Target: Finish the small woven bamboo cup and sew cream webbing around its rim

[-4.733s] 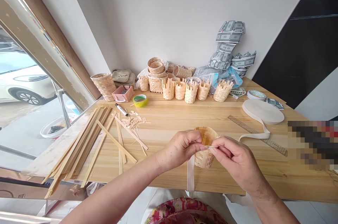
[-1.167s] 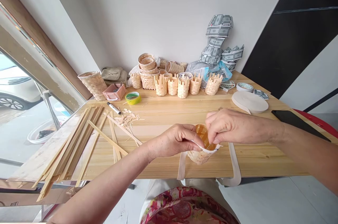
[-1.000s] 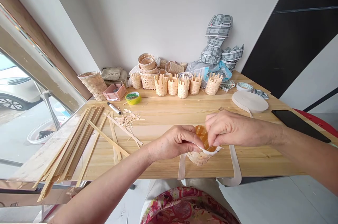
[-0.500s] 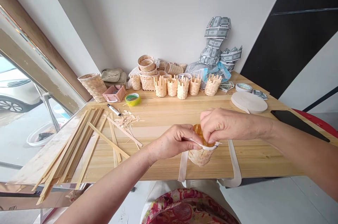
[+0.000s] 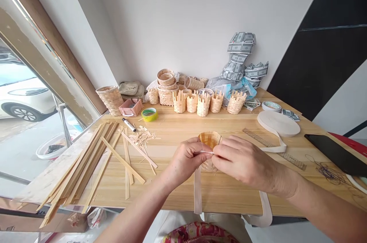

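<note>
A small woven bamboo basket (image 5: 209, 141) sits in the middle of the view, tilted so its inside shows. My left hand (image 5: 186, 157) is shut around its side and holds it just above the wooden table (image 5: 229, 201). My right hand (image 5: 242, 161) pinches a white cotton tape (image 5: 207, 152) at the basket's rim, and the fingers hide the rim's right part. Loose lengths of the tape (image 5: 197, 193) hang down past the table's front edge on both sides of the basket.
Bamboo strips (image 5: 80, 162) and offcuts (image 5: 145, 138) lie left of my hands, beside a marker (image 5: 129, 124). Unfinished baskets (image 5: 192, 102) stand along the wall. To the right lie a tape roll (image 5: 278, 123), a metal ruler (image 5: 272, 144) and a black phone (image 5: 335, 160).
My right hand has dropped from above the basket to its right side. The basket now tilts its opening toward me, and the view has shifted, with the table sitting lower in the picture.
</note>
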`<act>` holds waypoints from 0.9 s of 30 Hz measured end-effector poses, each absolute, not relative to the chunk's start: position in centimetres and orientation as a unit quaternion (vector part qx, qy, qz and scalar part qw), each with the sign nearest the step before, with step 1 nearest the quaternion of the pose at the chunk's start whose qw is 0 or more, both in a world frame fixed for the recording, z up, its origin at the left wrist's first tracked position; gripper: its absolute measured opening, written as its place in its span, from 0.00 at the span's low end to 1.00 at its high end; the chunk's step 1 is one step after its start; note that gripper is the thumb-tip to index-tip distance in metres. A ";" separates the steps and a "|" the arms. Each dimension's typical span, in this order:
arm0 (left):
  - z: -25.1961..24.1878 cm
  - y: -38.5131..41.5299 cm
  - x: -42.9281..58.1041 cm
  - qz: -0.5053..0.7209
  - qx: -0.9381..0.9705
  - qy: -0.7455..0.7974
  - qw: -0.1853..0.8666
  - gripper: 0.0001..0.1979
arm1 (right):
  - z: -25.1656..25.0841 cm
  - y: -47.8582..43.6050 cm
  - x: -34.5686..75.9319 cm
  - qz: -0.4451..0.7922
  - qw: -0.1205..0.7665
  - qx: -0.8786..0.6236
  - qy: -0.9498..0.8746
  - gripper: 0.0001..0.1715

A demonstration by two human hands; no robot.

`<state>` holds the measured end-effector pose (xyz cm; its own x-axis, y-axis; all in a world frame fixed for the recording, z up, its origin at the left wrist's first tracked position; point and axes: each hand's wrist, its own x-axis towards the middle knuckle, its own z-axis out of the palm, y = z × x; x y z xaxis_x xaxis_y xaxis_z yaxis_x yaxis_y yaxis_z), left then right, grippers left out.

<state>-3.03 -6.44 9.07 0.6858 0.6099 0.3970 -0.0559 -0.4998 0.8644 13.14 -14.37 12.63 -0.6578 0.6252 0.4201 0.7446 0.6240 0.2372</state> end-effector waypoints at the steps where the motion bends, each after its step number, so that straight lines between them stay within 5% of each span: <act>1: 8.9 -6.5 -2.9 0.358 0.788 0.179 0.468 0.12 | 12.5 -14.5 12.8 -0.209 0.151 -0.373 -0.892 0.17; 5: 8.1 -6.6 -2.6 0.371 0.792 0.189 0.447 0.10 | 12.4 -15.5 10.8 -0.153 0.180 -0.295 -0.926 0.14; 13: 7.1 -7.1 -2.8 0.429 0.822 0.223 0.301 0.07 | 10.2 -16.3 10.6 0.051 0.361 -0.411 -0.835 0.11; 18: 6.8 -7.9 -2.4 0.466 0.827 0.242 0.201 0.08 | 8.4 -16.3 11.6 0.122 0.495 -0.518 -0.687 0.11; 23: 6.4 -7.6 -2.0 0.468 0.833 0.268 0.126 0.08 | 7.2 -16.8 12.4 0.248 0.623 -0.462 -0.580 0.08; 27: 6.4 -6.7 -2.6 0.485 0.815 0.297 0.108 0.08 | 7.2 -19.2 15.8 0.232 0.702 -0.465 -0.487 0.10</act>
<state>-2.58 -6.65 6.37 0.3532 0.5883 0.7274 0.3794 -0.8008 0.4634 15.82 -19.16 7.15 0.4184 0.7790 0.4670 0.1263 0.4593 -0.8792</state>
